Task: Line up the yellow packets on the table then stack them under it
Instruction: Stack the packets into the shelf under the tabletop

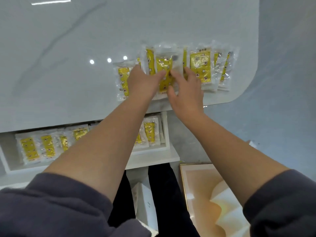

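Observation:
Several yellow packets in clear wrap lie in an overlapping row (200, 65) near the right front corner of the white table (68, 74). My left hand (142, 82) rests on the packets at the row's left end, over one packet (123, 79). My right hand (186, 89) lies beside it, its thumb and fingers around the middle packet (164, 65). Both hands touch that middle packet. More yellow packets (37, 147) lie in a row on the white shelf (153, 156) under the table, partly hidden by my left forearm.
The table's rounded corner (246, 89) is just right of the row. A framed picture (205, 194) leans on the floor at lower right. A white box (147, 202) stands between my legs. Grey floor (282, 82) lies to the right.

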A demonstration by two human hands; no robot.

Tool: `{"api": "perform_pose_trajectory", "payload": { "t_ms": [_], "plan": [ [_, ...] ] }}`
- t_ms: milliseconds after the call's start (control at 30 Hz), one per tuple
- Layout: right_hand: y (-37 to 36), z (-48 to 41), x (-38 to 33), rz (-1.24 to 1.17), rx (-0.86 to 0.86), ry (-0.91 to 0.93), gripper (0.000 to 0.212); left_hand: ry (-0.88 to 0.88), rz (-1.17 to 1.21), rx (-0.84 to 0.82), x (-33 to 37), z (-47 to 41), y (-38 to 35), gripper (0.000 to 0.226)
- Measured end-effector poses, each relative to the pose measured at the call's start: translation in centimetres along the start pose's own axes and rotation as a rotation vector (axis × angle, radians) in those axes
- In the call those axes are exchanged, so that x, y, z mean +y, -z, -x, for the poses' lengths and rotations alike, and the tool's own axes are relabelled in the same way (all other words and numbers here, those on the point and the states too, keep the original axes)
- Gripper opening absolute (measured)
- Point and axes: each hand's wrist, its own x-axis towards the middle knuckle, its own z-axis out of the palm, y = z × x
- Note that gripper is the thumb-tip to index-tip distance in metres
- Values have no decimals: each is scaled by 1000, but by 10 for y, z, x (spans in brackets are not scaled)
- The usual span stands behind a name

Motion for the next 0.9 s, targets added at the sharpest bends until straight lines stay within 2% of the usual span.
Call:
{"api": "perform_pose_trajectory", "payload": {
  "t_ms": [67,167,233,300,367,433,500,567,633,733,833,900],
  "plan": [
    [2,-2,3,-27,63,7,42,5,48,-1,-11,-1,12,85],
    [3,-6,6,-121,79,-54,51,54,83,-15,-28,1,34,85],
    [0,-10,1,-228,60,-98,57,108,141,-37,-43,1,47,72],
    [-3,-11,-8,-236,77,-126,61,125,196,-71,-56,1,55,39],
    [-4,-8,-17,-129,169,-94,58,153,240,-88,-62,5,61,31],
    [-6,-3,-28,-150,233,21,49,185,261,-76,-66,6,65,27],
    [-13,4,-39,-314,105,76,43,178,336,-117,-69,6,69,35],
    [-22,10,-48,-462,-91,-20,46,150,396,-161,-72,8,73,41],
    [-29,12,-53,-601,-197,-156,45,134,425,-201,-73,9,75,35],
    [-27,13,-55,-651,-197,-188,22,180,489,-246,-74,9,83,30],
    [-21,11,-61,-628,-148,-183,23,260,539,-185,-82,1,96,34],
    [-17,6,-63,-609,-36,-214,19,232,476,-132,-87,-3,103,49]
  ]
}}
